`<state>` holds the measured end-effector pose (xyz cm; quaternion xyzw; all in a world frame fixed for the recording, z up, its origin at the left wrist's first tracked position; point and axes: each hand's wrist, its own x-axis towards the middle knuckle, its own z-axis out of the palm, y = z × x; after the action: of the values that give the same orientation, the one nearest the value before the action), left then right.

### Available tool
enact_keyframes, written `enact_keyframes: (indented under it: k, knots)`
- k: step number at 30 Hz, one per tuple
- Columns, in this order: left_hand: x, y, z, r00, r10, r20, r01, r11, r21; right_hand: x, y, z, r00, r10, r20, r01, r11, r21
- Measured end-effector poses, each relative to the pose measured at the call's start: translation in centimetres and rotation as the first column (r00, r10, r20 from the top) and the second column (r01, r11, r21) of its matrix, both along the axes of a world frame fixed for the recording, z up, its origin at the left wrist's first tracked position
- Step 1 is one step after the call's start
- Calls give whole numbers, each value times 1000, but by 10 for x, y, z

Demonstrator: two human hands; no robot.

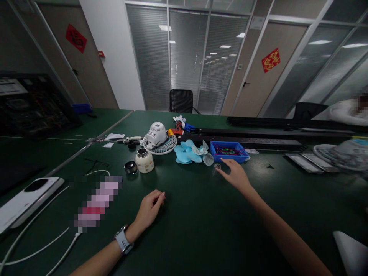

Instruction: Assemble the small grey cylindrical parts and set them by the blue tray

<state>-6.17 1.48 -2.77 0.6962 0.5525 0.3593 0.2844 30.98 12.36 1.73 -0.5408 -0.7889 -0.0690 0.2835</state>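
My right hand reaches over the table, with thumb and index finger apart beside a small clear round piece. The thumb tip is very close to that piece; whether they touch I cannot tell. Near the table's middle rests my left hand, its fingers curled in and the thumb against them, with nothing visible in it. Blue fan blades and clear fan blades lie just beyond the small piece. Behind my right hand is a blue tray of wires.
A cream flask stands open by its black lid. Behind it are a white fan head and its grille. White cables and a white device lie at left. Long dark bars cross the back. Another person's sleeve shows at far right.
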Motion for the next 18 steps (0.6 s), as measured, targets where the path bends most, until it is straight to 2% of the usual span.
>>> enact_keyframes:
  k: [3,7,9,12,15,18]
  knots:
    - [0,0,0,1000,2,-8,-2,1000,12,-16,14,-2,999,32,-8,-33,980,-197]
    - [4,1,3,1000,6,-13,-6,999,39,-22,16,-1,996,-3,-89,-25,951,-309]
    - [7,2,5,1000,-1,-3,1,999,48,-30,3,1,986,43,-159,-98,928,-359]
    - [11,-1,8,998,-59,38,56,995,82,-58,-31,1,925,227,-305,-342,846,-409]
    - [15,-7,8,993,-85,79,72,984,161,-99,-66,-9,817,351,-458,-539,745,-392]
    - [21,-15,8,986,-127,108,104,974,204,-133,-86,-25,737,371,-565,-623,698,-354]
